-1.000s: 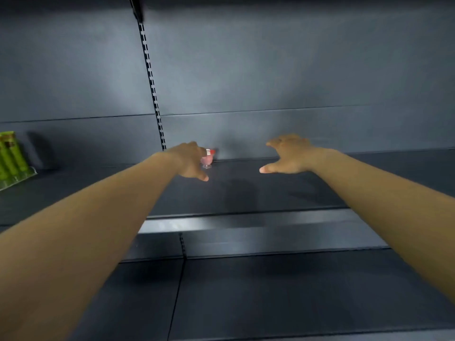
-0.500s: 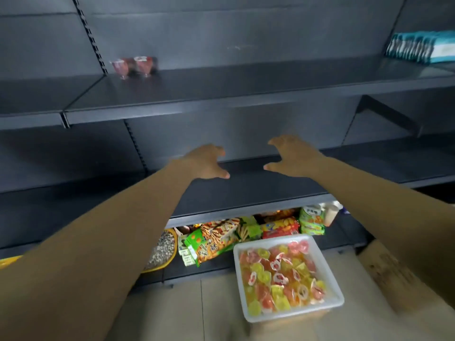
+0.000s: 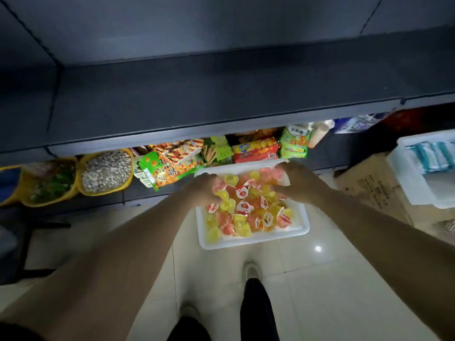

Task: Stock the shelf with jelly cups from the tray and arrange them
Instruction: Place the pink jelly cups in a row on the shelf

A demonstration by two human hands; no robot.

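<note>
Setting: dark grey shelf [image 3: 221,94] boards fill the upper half of the frame, bare in the part that shows; pale floor tiles [image 3: 320,279] fill the lower half, with the person's shoes at bottom centre.
Step in hand: picking, as I judge it; both hands are down in the tray [image 3: 251,242] to gather more cups for the shelf.
Left hand [image 3: 204,188]: fingers curled down into the cups at the tray's upper left corner; whether they have closed on one I cannot tell.
Right hand [image 3: 298,183]: fingers bent over the cups at the tray's upper right; its hold is hidden under the hand, so I cannot tell.
Tray: white, on the floor at centre frame, just below the bottom shelf edge.
Jelly cups [image 3: 246,210]: heaped loose in the tray, yellow and pink-red, lids facing every way; the tray looks close to full.
Next move: likely close on one or two cups per hand, lift them free of the heap, and carry them up to the shelf, set upright in a row.
Yellow baskets [image 3: 105,171]: middle left, under the shelf; one holds pale seeds or nuts, the next something green.
Snack packets [image 3: 172,166]: stacked under the shelf, just above the tray.
White crate [image 3: 426,168]: right edge, holding striped blue-and-white packs, beside a cardboard box [image 3: 369,188].
</note>
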